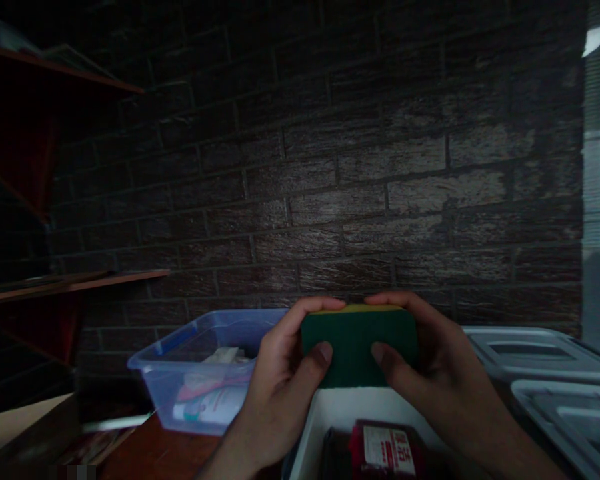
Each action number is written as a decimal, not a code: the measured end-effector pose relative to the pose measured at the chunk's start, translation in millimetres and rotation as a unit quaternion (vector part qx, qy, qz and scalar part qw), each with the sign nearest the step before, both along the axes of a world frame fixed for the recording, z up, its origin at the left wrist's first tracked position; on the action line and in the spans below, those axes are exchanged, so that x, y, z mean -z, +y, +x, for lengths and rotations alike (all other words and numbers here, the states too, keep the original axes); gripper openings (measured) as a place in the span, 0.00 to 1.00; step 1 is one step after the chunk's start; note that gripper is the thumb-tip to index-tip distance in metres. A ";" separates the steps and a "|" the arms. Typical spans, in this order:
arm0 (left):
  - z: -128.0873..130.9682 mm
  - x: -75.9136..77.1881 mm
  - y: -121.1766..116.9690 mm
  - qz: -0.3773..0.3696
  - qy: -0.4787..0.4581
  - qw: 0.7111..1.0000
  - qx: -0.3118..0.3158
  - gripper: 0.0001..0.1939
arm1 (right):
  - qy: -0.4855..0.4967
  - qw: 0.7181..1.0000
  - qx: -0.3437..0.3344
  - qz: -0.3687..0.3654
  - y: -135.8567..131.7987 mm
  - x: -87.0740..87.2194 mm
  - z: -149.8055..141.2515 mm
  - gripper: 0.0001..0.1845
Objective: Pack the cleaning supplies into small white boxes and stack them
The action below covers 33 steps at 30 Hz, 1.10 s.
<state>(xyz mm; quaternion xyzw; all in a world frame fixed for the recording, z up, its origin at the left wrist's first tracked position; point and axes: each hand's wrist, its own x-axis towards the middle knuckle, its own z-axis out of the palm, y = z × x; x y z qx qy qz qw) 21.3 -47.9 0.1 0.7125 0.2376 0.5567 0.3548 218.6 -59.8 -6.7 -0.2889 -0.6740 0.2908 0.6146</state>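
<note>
Both hands grip a green and yellow sponge (359, 347), held upright with its dark green face toward me and a yellow strip along its top edge. On its left end sits my left hand (290, 380), thumb on the green face and fingers over the top. My right hand (433, 373) clasps the other end in the same way. Just below the sponge is a white bin (347, 403); whether they touch I cannot tell. Inside it lies a red package (387, 450) with a white label, next to something dark.
A clear blue plastic tub (167, 393) with a white bottle and crumpled items stands at left on a reddish-brown surface (155, 453). Grey lids (545, 353) lie at right. A dark brick wall (330, 167) rises behind; wooden shelves (105, 280) jut out at left.
</note>
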 end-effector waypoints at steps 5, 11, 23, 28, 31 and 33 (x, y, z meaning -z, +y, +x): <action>-1.3 -0.4 -0.1 0.010 0.006 1.000 -0.013 0.14 | -0.003 1.000 0.007 0.004 -2.4 -4.2 -2.7 0.22; -1.6 -0.1 0.1 0.015 0.006 1.000 -0.007 0.14 | -0.004 1.000 0.000 0.007 -1.8 -2.0 -5.7 0.29; -2.8 -0.9 1.7 0.014 0.018 1.000 -0.004 0.14 | -0.012 1.000 -0.026 -0.005 -2.9 -0.2 -3.4 0.28; -4.0 -0.5 2.3 0.018 0.021 1.000 0.004 0.14 | -0.011 1.000 -0.024 -0.003 -1.3 5.4 -0.8 0.28; -4.4 -0.5 2.3 0.017 0.021 1.000 0.011 0.14 | -0.005 1.000 -0.027 -0.005 -1.0 6.2 -1.2 0.27; -4.3 -0.6 2.5 0.021 0.022 0.999 0.013 0.14 | -0.004 1.000 -0.025 -0.008 -0.7 5.4 -2.5 0.26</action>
